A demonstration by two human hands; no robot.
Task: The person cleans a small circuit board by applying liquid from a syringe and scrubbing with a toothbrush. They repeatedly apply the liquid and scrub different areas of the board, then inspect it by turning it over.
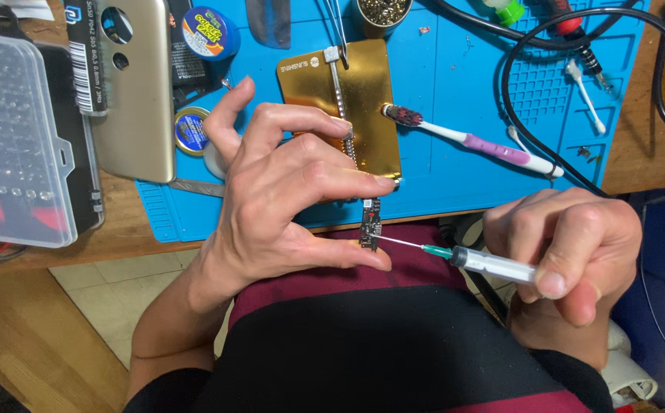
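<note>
Screwdriver-bit case (pixel 19 138) of clear plastic lies far left, beside a gold phone back (pixel 135 92) on the blue repair mat (pixel 470 92); left hand (pixel 286 199) pinches a small circuit board (pixel 370 224) between thumb and fingertip, lifted off the mat so the syringe (pixel 493 265), gripped closed in the right hand (pixel 570 252), can bring its needle tip to the board's edge

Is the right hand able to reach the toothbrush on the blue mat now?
Probably not at once: the right hand holds a syringe. The toothbrush lies uncovered above it.
</note>
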